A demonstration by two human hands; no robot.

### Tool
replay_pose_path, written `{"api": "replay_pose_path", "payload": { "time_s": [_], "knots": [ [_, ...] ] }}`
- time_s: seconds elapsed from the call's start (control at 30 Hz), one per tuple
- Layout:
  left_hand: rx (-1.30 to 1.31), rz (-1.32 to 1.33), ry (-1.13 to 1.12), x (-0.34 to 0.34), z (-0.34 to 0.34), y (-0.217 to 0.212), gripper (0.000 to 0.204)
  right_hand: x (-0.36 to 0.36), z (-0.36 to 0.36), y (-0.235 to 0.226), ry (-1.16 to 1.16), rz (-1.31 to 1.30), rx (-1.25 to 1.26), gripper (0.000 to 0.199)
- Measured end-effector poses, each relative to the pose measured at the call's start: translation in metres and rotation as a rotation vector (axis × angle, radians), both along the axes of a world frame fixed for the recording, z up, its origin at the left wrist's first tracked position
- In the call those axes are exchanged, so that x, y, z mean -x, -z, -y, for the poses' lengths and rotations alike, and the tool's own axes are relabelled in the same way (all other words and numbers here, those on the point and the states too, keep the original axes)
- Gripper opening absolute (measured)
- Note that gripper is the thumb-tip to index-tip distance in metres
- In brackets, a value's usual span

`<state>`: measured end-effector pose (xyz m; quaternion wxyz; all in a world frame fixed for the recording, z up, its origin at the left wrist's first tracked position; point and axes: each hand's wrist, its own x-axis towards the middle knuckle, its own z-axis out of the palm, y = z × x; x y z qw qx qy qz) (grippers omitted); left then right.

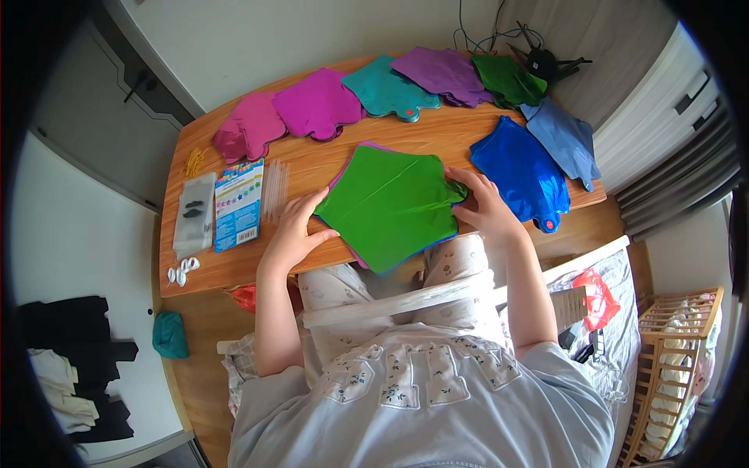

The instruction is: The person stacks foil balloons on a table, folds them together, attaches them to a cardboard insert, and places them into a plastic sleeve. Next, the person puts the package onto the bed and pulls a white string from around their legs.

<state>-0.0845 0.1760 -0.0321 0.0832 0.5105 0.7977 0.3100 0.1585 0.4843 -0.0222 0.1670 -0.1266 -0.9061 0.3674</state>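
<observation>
One flat green balloon lies partly over the near edge of the wooden table in the head view, pink and blue edges showing beneath. The right hand pinches its crumpled right side; the left hand, thumb spread, touches its left edge, grip unclear. A blue packet lies left, a shiny blue balloon right.

Diffuse, moderately bright indoor light covered the wooden tabletop, casting soft shadows. Pale glare streaked the creased green foil balloon and the royal-blue foil balloon. Central detail was sharp. Fisheye curvature bowed the tabletop's far edge and tilted the grey door; a black vignette, blue-fringed at upper right, enclosed the field.
</observation>
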Motion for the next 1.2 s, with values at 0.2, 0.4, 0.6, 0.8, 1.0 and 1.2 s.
{"api": "replay_pose_path", "payload": {
  "time_s": [0.2, 0.4, 0.6, 0.8, 1.0, 1.2],
  "knots": [
    [-0.157, 0.027, -0.017, -0.008, -0.002, 0.001, 0.076, -0.002, -0.007, 0.009, -0.009, -0.002, -0.068, 0.062],
    [-0.211, 0.047, -0.080, -0.005, 0.001, 0.010, 0.072, 0.002, -0.005, 0.009, 0.023, 0.052, -0.026, 0.063],
    [-0.253, -0.151, -0.075, -0.001, 0.003, 0.021, 0.069, 0.002, -0.003, 0.006, 0.045, 0.082, 0.019, 0.061],
    [-0.225, -0.086, -0.022, 0.001, 0.002, 0.024, 0.065, 0.001, -0.001, 0.005, 0.044, 0.104, 0.046, 0.060],
    [-0.194, -0.032, -0.064, 0.000, 0.001, 0.021, 0.064, 0.004, -0.004, 0.005, 0.033, 0.099, -0.002, 0.059],
    [-0.227, 0.034, -0.130, 0.000, 0.000, 0.018, 0.061, 0.004, -0.005, 0.004, 0.010, 0.073, -0.096, 0.057]
  ]
}}
